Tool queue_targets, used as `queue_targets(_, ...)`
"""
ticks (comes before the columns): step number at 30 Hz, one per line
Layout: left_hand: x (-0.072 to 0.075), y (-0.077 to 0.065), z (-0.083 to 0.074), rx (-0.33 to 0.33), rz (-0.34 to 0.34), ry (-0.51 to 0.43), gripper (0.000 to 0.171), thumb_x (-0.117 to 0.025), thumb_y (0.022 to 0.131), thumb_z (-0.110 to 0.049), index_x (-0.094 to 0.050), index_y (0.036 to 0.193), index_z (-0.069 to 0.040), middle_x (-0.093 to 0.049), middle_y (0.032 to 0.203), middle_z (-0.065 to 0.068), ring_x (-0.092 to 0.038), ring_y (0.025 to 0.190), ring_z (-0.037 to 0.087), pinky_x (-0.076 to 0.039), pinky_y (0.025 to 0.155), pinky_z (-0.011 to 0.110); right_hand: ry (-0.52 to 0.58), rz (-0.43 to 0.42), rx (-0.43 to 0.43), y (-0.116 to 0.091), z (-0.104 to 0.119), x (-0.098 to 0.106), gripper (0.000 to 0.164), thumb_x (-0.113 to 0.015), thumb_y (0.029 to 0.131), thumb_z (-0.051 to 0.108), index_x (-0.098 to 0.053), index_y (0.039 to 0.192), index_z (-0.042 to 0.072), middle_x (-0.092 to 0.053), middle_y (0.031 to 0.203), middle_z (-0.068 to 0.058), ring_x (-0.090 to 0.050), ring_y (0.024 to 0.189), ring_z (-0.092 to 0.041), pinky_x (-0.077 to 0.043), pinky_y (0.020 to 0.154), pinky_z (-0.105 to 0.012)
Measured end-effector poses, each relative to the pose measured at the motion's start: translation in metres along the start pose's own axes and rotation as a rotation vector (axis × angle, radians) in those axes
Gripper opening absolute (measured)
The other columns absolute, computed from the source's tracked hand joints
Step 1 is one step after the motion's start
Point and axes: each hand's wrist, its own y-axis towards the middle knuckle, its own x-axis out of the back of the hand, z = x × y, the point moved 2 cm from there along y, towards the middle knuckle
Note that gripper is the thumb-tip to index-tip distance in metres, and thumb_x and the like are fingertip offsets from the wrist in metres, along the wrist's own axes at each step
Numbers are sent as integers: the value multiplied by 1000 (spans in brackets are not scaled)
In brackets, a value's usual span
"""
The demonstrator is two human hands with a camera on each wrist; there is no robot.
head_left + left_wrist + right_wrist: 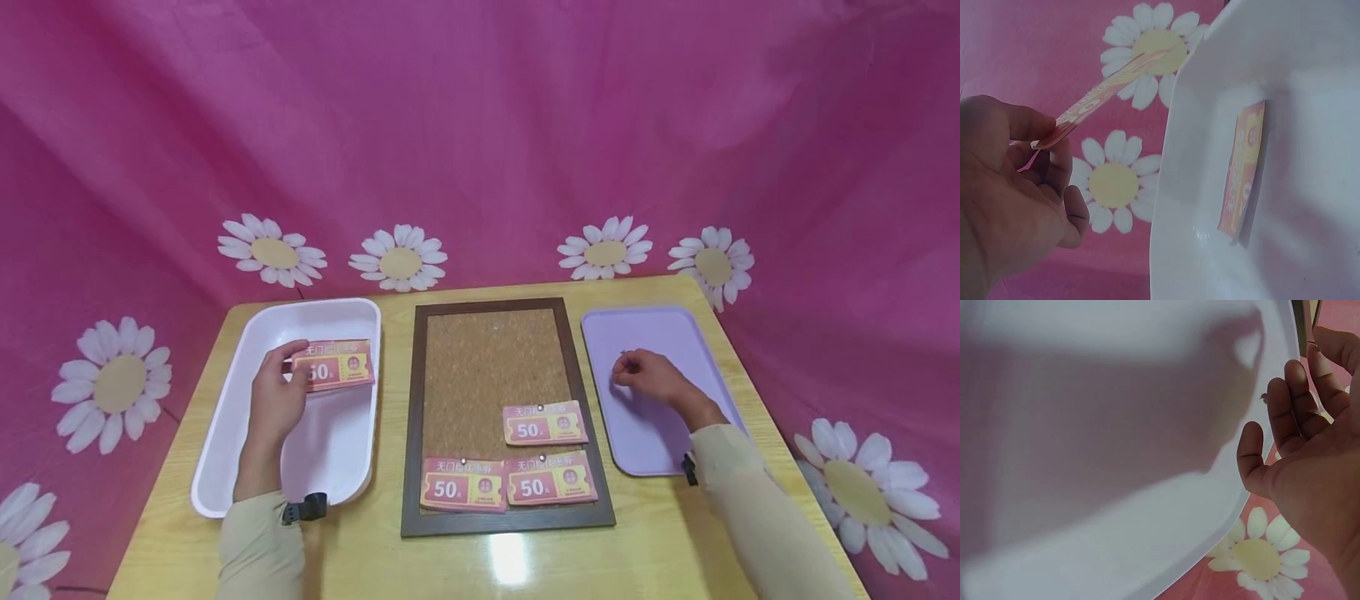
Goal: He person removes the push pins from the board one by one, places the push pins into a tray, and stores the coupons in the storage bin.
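My left hand (276,400) pinches a pink and yellow coupon (341,365) marked 50 by its left end, holding it above the white basin (330,450). Inside the basin lies another coupon (1244,169), seen in the left wrist view. Over the purple tray (637,333), thumb and forefinger of my right hand (654,379) pinch a small thumbtack (1315,345). A second thumbtack (1264,398) shows on the tray beside the fingers. Between the hands lies a framed cork board (487,358) carrying a coupon (544,423) at right and two more along its bottom.
A tack (540,407) sits at the top edge of each coupon on the board. Basin, board and tray stand side by side on a wooden table (450,575). A pink curtain (480,150) with white daisies surrounds the table at the back and sides.
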Motion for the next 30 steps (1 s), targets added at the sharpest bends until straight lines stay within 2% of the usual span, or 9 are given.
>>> queue_targets(3,5,3,4,3,0,-11,38,-47,96,-9,-54,133,-9,-53,129,13,-50,104,21,-41,70,19,2,-10,-14,-3,-6,-3,13,-65,88,18,-65,92,6,-64,87,-6,-54,81,-18,-44,74,-30)
queue_targets(8,10,7,12,53,19,-35,39,-47,97,-11,-51,136,-10,-51,130,14,-49,99,17,-44,63,15,3,-12,-48,-6,-12,-4,14,-66,88,20,-65,93,6,-64,87,-6,-54,80,-18,-44,72,-29)
queue_targets(15,14,14,19,115,56,-80,40,-44,99,-11,-47,139,-10,-50,129,14,-47,99,14,-45,65,14,-4,-19,-54,-8,-14,-1,14,-65,88,20,-64,93,7,-63,86,-6,-54,79,-18,-45,70,-30)
queue_targets(22,15,25,26,126,76,-113,43,-44,98,-8,-46,140,-8,-50,126,12,-46,93,11,-46,65,15,-3,-34,-57,-7,-19,-2,14,-65,88,21,-64,93,8,-63,86,-5,-55,80,-18,-44,72,-29)
queue_targets(30,13,34,37,138,109,-119,44,-45,97,-8,-44,141,-8,-50,123,13,-48,93,12,-48,67,15,-1,-54,-43,-10,-20,-6,11,-65,88,18,-64,90,7,-62,83,-5,-53,76,-16,-43,68,-28)
